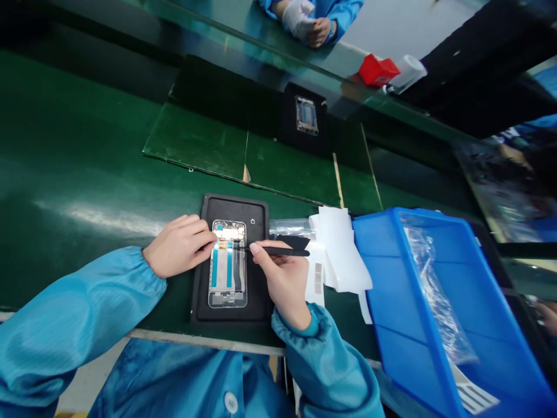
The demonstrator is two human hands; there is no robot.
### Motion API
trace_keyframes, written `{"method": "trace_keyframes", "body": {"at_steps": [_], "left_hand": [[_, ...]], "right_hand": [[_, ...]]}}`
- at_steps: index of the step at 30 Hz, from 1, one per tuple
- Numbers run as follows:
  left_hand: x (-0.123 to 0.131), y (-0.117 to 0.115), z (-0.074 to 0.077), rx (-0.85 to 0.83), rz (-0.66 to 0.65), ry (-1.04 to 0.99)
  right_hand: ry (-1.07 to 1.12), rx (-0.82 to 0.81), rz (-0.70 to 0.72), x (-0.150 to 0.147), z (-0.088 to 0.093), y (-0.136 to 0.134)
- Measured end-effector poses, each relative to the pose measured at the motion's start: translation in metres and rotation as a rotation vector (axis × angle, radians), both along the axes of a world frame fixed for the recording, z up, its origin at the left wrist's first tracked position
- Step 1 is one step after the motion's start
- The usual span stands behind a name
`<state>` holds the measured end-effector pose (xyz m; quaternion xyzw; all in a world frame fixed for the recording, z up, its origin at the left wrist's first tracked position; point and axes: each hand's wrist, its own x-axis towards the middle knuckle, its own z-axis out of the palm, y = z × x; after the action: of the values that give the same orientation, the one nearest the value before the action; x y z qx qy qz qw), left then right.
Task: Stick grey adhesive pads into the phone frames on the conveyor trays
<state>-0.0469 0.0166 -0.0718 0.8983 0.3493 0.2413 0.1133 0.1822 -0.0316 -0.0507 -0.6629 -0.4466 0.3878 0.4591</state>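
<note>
An opened phone point(224, 276) lies on a black pad point(257, 290), its circuit board at the far end and blue strips along its middle. My left hand point(183, 245) reaches in from the left. Its bent fingers are closed at the phone's upper left edge; whether a small part is between the fingertips is hidden. Black tweezers point(282, 251) are held in my right hand point(285, 278), between thumb and fingers. Their tip points left, over the phone just below the board.
Right of the pad lie white sheets point(343, 249) and a blue bin point(391, 290) holding clear plastic wrap point(439, 296). Farther back, another opened phone point(307, 115) rests on a dark pad. Across the bench are a co-worker's hands point(307, 23) and a red container point(378, 71).
</note>
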Motion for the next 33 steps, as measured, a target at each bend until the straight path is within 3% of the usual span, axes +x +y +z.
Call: {"method": "trace_keyframes", "body": {"at_steps": [22,33], "left_hand": [[0.000,0.003,-0.002,-0.003,-0.020,-0.045],[-0.003,0.003,0.000,0.014,-0.064,-0.007]], "right_hand": [[-0.035,0.007,0.000,0.003,-0.007,0.001],[-0.076,0.006,0.033,-0.024,0.000,0.007]]}}
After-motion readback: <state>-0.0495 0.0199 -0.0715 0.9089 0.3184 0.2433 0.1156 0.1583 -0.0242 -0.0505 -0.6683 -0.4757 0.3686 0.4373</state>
